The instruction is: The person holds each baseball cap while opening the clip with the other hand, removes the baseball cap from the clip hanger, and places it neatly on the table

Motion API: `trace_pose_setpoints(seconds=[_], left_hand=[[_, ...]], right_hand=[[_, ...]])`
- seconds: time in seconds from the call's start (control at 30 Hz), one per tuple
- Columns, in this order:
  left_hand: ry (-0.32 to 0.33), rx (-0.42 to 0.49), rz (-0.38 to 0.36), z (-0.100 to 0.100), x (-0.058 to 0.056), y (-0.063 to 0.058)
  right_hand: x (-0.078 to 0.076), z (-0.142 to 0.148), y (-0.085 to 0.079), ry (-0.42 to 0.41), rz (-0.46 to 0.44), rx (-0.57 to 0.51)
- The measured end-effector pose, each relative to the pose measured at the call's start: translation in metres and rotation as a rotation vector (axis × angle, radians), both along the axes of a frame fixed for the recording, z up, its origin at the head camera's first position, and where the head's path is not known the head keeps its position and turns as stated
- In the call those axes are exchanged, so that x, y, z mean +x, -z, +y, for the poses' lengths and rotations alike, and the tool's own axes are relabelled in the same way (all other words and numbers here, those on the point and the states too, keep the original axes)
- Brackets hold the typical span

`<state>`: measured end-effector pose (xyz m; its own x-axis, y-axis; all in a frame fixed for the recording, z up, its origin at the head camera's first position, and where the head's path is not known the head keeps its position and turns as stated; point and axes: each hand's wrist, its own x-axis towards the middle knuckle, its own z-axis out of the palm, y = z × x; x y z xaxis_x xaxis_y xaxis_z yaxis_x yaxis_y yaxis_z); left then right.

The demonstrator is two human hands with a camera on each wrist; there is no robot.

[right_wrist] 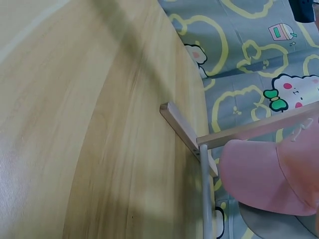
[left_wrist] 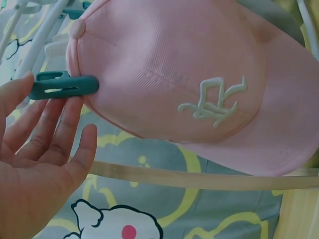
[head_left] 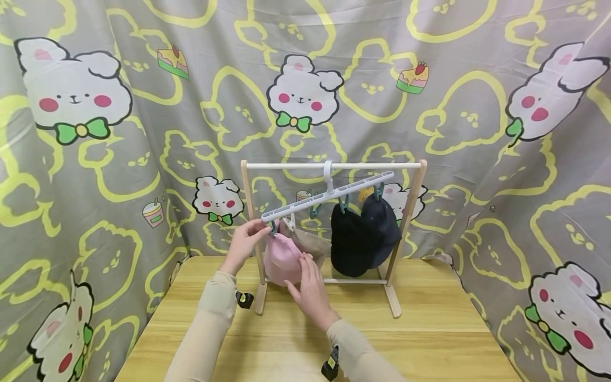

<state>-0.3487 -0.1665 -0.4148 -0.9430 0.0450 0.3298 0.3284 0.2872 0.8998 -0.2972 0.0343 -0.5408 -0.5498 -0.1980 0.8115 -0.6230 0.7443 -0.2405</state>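
Note:
A pink baseball cap (head_left: 284, 260) with white embroidery hangs from the low left end of a tilted white hanger (head_left: 305, 202). My left hand (head_left: 245, 241) pinches the teal clip (left_wrist: 65, 85) at the cap's back edge, thumb on one side and fingertips on the other. Against the cap's front rests my right hand (head_left: 312, 289), its fingers fairly straight and the thumb spread apart. In the right wrist view the pink brim (right_wrist: 259, 174) shows, while that hand is nearly all out of frame. Behind the pink cap hangs a grey-beige cap (head_left: 310, 241) by a white clip (head_left: 290, 222).
A wooden rack (head_left: 406, 223) with a white top bar carries the hanger on a wooden table (head_left: 429, 318). A black cap (head_left: 350, 241) and a navy cap (head_left: 382, 228) hang at the right. A patterned curtain (head_left: 372, 26) surrounds the table.

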Motion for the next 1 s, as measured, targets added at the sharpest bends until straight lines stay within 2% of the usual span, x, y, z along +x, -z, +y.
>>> trace_pose_setpoints(seconds=[0.13,0.33,0.5,0.63,0.8,1.0], left_hand=[[0.046,-0.012,-0.031,0.0,0.001,-0.002],[0.126,-0.08,-0.07,0.002,0.003,-0.007],[0.201,-0.111,-0.092,0.007,0.017,-0.023],[0.217,-0.108,-0.1,0.009,0.027,-0.033],[0.223,-0.106,-0.107,0.009,0.028,-0.032],[0.223,-0.09,-0.107,0.009,0.027,-0.03]], right_hand=[[0.002,-0.003,0.0,0.038,-0.035,-0.01],[0.003,-0.009,-0.001,0.066,-0.072,-0.058],[0.002,-0.014,-0.004,0.076,-0.111,-0.107],[-0.001,-0.016,-0.007,0.078,-0.103,-0.145],[-0.001,-0.016,-0.007,0.074,-0.098,-0.169],[0.0,-0.018,-0.008,0.07,-0.136,-0.204]])
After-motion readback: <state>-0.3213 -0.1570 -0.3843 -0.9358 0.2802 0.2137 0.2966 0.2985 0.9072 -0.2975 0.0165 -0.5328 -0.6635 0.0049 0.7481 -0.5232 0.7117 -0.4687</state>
